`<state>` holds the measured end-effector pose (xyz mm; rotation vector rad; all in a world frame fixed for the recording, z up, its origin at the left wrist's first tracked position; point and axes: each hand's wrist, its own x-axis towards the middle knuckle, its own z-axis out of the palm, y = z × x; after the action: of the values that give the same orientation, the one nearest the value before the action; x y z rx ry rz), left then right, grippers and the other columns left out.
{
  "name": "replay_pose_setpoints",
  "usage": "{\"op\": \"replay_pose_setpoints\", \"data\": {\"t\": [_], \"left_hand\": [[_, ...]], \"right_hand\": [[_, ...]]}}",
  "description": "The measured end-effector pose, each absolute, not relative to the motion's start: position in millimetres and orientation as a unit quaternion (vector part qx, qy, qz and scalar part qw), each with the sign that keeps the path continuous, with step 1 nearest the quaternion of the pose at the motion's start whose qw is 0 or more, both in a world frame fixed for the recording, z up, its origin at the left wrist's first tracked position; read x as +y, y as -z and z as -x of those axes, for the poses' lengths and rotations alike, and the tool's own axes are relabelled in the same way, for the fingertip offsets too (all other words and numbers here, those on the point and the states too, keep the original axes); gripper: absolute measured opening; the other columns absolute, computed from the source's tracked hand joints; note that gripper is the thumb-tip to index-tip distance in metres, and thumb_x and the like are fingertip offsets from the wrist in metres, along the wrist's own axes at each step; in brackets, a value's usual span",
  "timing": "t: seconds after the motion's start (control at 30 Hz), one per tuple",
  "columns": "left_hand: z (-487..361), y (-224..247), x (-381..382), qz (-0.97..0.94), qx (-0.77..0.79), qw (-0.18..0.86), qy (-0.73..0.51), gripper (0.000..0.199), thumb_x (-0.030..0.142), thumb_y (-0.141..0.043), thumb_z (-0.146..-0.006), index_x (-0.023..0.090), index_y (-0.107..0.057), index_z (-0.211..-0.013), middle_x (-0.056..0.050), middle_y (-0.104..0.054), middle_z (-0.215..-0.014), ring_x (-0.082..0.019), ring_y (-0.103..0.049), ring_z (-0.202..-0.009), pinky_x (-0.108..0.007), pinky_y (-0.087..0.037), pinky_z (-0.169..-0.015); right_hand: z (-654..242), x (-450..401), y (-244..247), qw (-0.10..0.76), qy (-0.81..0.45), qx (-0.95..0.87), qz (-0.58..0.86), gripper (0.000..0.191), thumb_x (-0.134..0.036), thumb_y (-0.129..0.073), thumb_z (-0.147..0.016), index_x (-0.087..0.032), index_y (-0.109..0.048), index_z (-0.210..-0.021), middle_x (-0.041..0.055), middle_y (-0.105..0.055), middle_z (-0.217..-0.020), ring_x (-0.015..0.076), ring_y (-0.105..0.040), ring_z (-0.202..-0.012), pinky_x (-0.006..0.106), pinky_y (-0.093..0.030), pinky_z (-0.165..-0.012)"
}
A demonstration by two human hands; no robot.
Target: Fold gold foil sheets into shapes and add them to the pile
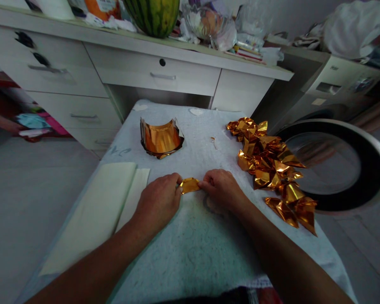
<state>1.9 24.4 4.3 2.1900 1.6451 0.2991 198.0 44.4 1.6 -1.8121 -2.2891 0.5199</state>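
Note:
A small piece of gold foil is stretched between my two hands over the middle of the cloth-covered table. My left hand pinches its left end, and my right hand pinches the right end between thumb and finger. Behind them stands a curved stack of gold foil sheets. Several folded gold foil pieces lie in a heap along the table's right side. Pale paper sheets rest flat at the left, partly under my left forearm.
A white drawer cabinet stands beyond the table, with a watermelon and a glass bowl on top. At the right is a washing machine with its round door open beside the table edge.

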Motion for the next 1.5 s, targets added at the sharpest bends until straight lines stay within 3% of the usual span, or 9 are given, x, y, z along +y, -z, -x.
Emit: {"op": "replay_pose_setpoints", "data": {"t": [0.4,0.53,0.63,0.73,0.93,1.1,1.27,1.37,1.5], "left_hand": [[-1.7,-6.6,23.2,-0.780,0.590,0.188,-0.089,0.015,0.020,-0.045,-0.092,0.019,-0.059,-0.098,-0.006,-0.066,-0.088,-0.022,-0.061,-0.082,-0.034,-0.042,-0.071],[-2.4,-0.1,22.5,-0.804,0.562,0.141,-0.135,0.028,0.014,-0.046,-0.091,0.017,-0.056,-0.118,-0.008,-0.063,-0.099,-0.023,-0.057,-0.092,-0.036,-0.045,-0.080],[-2.9,7.0,23.9,-0.839,0.511,0.089,-0.165,0.039,0.010,-0.047,-0.092,0.026,-0.056,-0.126,-0.006,-0.058,-0.104,-0.023,-0.053,-0.094,-0.036,-0.045,-0.081],[-3.0,11.5,25.4,-0.875,0.448,0.099,-0.155,0.034,0.012,-0.048,-0.094,0.029,-0.060,-0.121,-0.004,-0.059,-0.101,-0.021,-0.050,-0.092,-0.034,-0.044,-0.080],[-4.8,9.0,23.7,-0.893,0.426,0.106,-0.101,0.032,0.017,-0.047,-0.097,0.025,-0.058,-0.126,-0.004,-0.060,-0.103,-0.021,-0.049,-0.094,-0.034,-0.044,-0.083],[-9.5,1.8,21.2,-0.895,0.434,0.075,-0.066,0.031,0.016,-0.044,-0.098,0.023,-0.057,-0.124,-0.004,-0.061,-0.106,-0.021,-0.051,-0.093,-0.034,-0.046,-0.082],[-12.5,-1.9,19.5,-0.898,0.435,0.052,-0.051,0.026,0.013,-0.045,-0.097,0.019,-0.059,-0.118,-0.006,-0.061,-0.103,-0.022,-0.052,-0.092,-0.035,-0.047,-0.080],[-12.8,-1.3,19.0,-0.901,0.428,0.048,-0.055,0.025,0.013,-0.044,-0.097,0.019,-0.059,-0.117,-0.006,-0.062,-0.106,-0.021,-0.053,-0.092,-0.035,-0.048,-0.080],[-12.4,0.2,19.5,-0.903,0.426,0.032,-0.058,0.030,0.009,-0.043,-0.096,0.019,-0.057,-0.119,-0.006,-0.063,-0.114,-0.021,-0.054,-0.096,-0.035,-0.049,-0.081]], "right_hand": [[-196.0,44.1,-2.0,0.089,-0.157,-0.759,0.626,0.026,-0.039,-0.066,-0.088,-0.019,-0.062,-0.072,0.0009,-0.064,-0.074,0.0152,-0.052,-0.070,0.028,-0.028,-0.064],[-197.9,43.2,-1.0,0.098,-0.162,-0.762,0.619,0.026,-0.039,-0.065,-0.088,-0.019,-0.060,-0.073,0.0002,-0.063,-0.074,0.0147,-0.050,-0.069,0.028,-0.027,-0.063],[-198.5,42.7,-0.2,0.105,-0.159,-0.765,0.615,0.026,-0.038,-0.065,-0.088,-0.019,-0.059,-0.072,0.0002,-0.062,-0.074,0.0150,-0.050,-0.070,0.028,-0.028,-0.065],[-198.5,42.2,0.8,0.109,-0.152,-0.769,0.612,0.025,-0.037,-0.065,-0.088,-0.019,-0.059,-0.072,0.0005,-0.062,-0.074,0.0156,-0.050,-0.071,0.029,-0.029,-0.067],[-197.2,41.3,1.2,0.119,-0.141,-0.769,0.612,0.021,-0.029,-0.062,-0.089,-0.018,-0.058,-0.072,0.0012,-0.061,-0.074,0.0160,-0.050,-0.073,0.029,-0.030,-0.069],[-200.8,43.5,-0.3,0.158,-0.185,-0.754,0.611,0.004,-0.018,-0.057,-0.088,-0.018,-0.061,-0.087,0.0000,-0.059,-0.073,0.0155,-0.050,-0.070,0.028,-0.033,-0.068],[-207.3,41.7,-1.4,0.215,-0.143,-0.744,0.616,0.015,-0.019,-0.050,-0.091,-0.018,-0.063,-0.097,0.0074,-0.061,-0.097,0.0225,-0.051,-0.094,0.035,-0.036,-0.085],[-208.0,38.6,0.4,0.199,-0.131,-0.764,0.600,0.017,-0.025,-0.053,-0.090,-0.020,-0.063,-0.104,0.0085,-0.057,-0.110,0.0256,-0.047,-0.103,0.039,-0.033,-0.089],[-205.3,37.1,4.4,0.163,-0.125,-0.777,0.595,0.016,-0.030,-0.057,-0.088,-0.020,-0.060,-0.100,0.0089,-0.055,-0.112,0.0267,-0.045,-0.105,0.040,-0.032,-0.089]]}}
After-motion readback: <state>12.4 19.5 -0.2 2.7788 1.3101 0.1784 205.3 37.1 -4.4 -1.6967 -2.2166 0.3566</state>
